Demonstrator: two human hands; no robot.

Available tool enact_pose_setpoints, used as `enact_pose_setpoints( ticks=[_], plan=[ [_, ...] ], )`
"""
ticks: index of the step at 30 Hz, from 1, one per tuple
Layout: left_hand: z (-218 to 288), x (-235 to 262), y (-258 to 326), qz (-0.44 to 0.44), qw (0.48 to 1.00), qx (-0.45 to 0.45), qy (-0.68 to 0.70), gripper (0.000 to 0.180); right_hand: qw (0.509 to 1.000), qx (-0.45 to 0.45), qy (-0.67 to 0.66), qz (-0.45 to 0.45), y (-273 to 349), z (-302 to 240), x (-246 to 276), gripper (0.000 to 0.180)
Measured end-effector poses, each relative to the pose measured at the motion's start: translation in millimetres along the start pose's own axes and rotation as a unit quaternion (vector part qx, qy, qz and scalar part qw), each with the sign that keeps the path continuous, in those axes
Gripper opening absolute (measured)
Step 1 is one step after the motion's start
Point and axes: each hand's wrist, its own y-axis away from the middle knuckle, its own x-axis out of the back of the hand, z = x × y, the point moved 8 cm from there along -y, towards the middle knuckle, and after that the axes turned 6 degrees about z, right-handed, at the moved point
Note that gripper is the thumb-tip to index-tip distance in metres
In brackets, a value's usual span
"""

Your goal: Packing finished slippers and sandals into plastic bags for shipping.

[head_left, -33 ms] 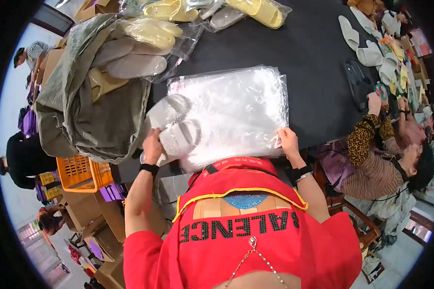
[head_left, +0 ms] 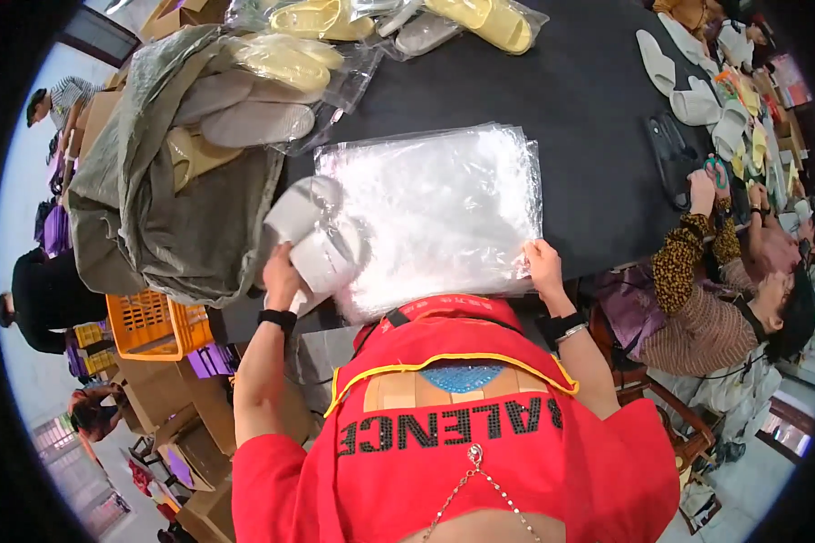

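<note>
A stack of clear plastic bags lies on the black table in front of me. My left hand grips a pair of pale grey slippers, which are partly inside a clear bag at the stack's left edge. My right hand pinches the near right corner of the bag stack. Both wrists wear dark bands.
A grey-green sack with bagged slippers on it sits to the left. Bagged yellow slippers lie at the far edge. A person in a leopard-print sleeve works at right among loose slippers. An orange crate and cardboard boxes stand below left.
</note>
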Motion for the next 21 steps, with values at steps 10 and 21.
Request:
enact_pose_setpoints(
  ticks=[10, 21],
  plan=[
    [35.2, 142.9, -61.6, 0.098, 0.840, 0.101, 0.524, 0.026, 0.992, -0.002, -0.116, -0.043, 25.9, -10.7, 9.5, 0.034],
    [316.9, 48.8, -58.3, -0.166, 0.951, -0.216, 0.146, 0.034, 0.995, 0.037, -0.029, -0.090, 33.9, -5.1, -11.8, 0.019]
  ],
)
